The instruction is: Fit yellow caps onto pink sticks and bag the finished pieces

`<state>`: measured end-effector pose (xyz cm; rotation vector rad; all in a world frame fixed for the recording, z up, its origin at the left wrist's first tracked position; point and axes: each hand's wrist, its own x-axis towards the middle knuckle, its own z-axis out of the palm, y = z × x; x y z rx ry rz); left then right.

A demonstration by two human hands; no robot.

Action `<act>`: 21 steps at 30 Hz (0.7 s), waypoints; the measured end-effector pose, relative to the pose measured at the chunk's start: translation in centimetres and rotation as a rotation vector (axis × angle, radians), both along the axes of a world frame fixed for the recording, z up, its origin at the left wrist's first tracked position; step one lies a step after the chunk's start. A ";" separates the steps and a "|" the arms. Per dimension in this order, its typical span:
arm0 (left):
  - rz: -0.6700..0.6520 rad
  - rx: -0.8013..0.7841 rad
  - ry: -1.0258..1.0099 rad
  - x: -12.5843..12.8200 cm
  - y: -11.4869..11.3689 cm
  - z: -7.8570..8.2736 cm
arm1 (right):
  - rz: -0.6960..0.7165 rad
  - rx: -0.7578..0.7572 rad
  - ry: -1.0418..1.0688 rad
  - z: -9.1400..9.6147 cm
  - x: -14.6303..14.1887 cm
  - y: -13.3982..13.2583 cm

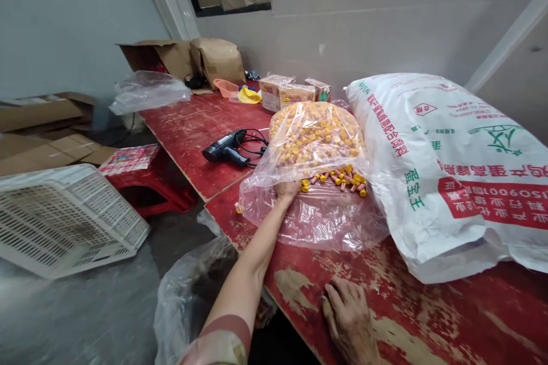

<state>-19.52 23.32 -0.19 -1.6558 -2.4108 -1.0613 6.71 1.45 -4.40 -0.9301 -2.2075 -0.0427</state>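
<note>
Bag of yellow plastic caps lies just beyond the left grip, which presses its slick film, closure unclear; it looks soft, slippery, fairly heavy, best held from beneath. Right grip rests open, flat on the red surface.

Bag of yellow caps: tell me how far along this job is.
Done, it seems: the clear plastic bag is well filled with yellow caps. In hand: the left hand lies on that bag, the right hand on the red table. Still left: a few loose pieces on the plastic below, and the plump white sack beside it.
</note>
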 end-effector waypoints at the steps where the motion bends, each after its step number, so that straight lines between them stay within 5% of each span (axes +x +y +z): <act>1: -0.013 -0.003 0.021 1.2 -0.3 -0.4 | 0.008 0.001 -0.014 0.1 0.1 0.0; 9: -0.261 -0.005 0.121 9.1 -3.0 -2.1 | -0.019 -0.055 -0.065 0.8 0.0 -0.3; 21: -0.288 0.029 0.178 6.7 -7.2 0.7 | 0.001 -0.094 -0.049 1.0 0.1 -0.3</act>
